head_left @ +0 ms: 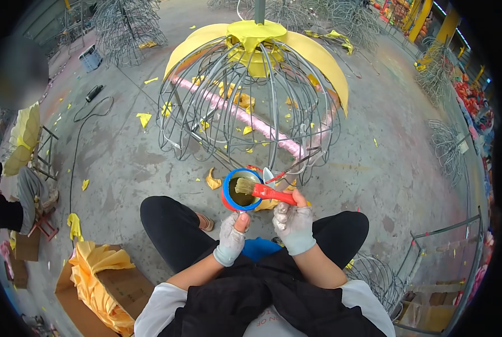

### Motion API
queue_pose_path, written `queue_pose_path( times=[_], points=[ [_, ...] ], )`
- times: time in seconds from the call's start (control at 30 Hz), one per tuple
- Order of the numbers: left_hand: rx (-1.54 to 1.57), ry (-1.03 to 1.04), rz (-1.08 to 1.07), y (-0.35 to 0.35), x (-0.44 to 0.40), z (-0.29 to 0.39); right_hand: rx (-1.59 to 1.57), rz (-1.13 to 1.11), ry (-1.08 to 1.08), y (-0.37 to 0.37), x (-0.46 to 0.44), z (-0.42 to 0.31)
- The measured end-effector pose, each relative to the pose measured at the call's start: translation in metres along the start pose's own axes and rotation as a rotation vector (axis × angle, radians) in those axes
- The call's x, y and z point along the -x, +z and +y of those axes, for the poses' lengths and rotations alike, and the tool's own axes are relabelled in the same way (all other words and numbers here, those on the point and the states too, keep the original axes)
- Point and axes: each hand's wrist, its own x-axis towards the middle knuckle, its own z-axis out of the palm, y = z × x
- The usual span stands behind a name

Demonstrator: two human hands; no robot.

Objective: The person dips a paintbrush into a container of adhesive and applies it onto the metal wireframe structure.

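My right hand, in a worn white glove with bare fingertips, is closed around the red handle of a paintbrush. The pale bristles point left, over the opening of a small pot with a blue rim and red side. Dark olive, wet-looking stuff fills part of the pot. My left hand, gloved likewise, is closed at the pot's near side with the thumb up; its exact hold is partly hidden. Beyond stands a domed wire frame with yellow fabric over its top and upper sides.
A cardboard box with orange-yellow fabric stands at left. Another person sits farther left beside a yellow piece. Wire bundles and a metal rack lie right. Yellow scraps and a cable are on the floor.
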Motion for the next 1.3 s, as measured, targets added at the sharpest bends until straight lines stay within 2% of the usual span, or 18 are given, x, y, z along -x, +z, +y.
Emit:
queue_pose_path(
  times=[0.07,0.2,0.23,0.3,0.37,0.43,0.47,0.53,0.57,0.7,0.9,1.03,1.13,1.2,1.23,1.3],
  points=[
    [0.009,0.002,-0.002,-0.002,-0.002,-0.002,-0.048,-0.009,0.038,-0.003,-0.003,-0.001],
    [0.283,-0.050,0.016,-0.016,-0.005,-0.012,-0.201,-0.195,0.280,-0.009,-0.004,-0.014],
    [0.350,-0.039,0.004,-0.015,-0.008,-0.003,-0.200,-0.202,0.251,-0.003,-0.003,-0.021],
    [0.420,-0.034,-0.038,-0.018,-0.010,0.014,-0.130,-0.088,0.026,0.015,0.001,-0.040],
    [0.492,-0.027,0.074,-0.028,-0.011,0.024,-0.064,0.040,-0.189,0.031,0.003,-0.059],
    [0.475,0.006,0.099,-0.041,-0.014,0.035,0.190,-0.017,-0.548,0.044,-0.009,-0.079],
    [0.477,-0.001,0.081,-0.049,-0.016,0.038,0.187,-0.011,-0.567,0.039,-0.022,-0.090],
    [0.406,0.136,0.141,-0.065,-0.024,0.040,0.585,0.026,-0.986,0.014,-0.067,-0.120],
    [0.404,0.165,0.162,-0.074,-0.029,0.042,0.587,0.024,-1.002,0.012,-0.079,-0.132],
    [0.431,0.234,0.172,-0.126,-0.050,0.039,0.589,0.117,-0.808,0.013,-0.118,-0.167],
    [0.371,0.394,0.191,-0.189,-0.091,0.042,0.712,0.097,-0.794,0.100,-0.154,-0.180],
    [0.193,0.507,0.378,-0.224,-0.118,0.019,0.754,0.036,-0.835,0.159,-0.183,-0.176],
    [0.226,0.526,0.387,-0.229,-0.122,0.018,0.923,-0.100,-0.921,0.176,-0.222,-0.177],
    [0.261,0.545,0.387,-0.227,-0.125,0.017,1.294,-0.219,-1.231,0.198,-0.231,-0.168],
    [0.266,0.547,0.391,-0.228,-0.126,0.017,1.298,-0.224,-1.231,0.204,-0.238,-0.168],
    [0.290,0.522,0.398,-0.229,-0.126,0.019,1.637,-0.254,-1.448,0.212,-0.252,-0.166]
  ],
)
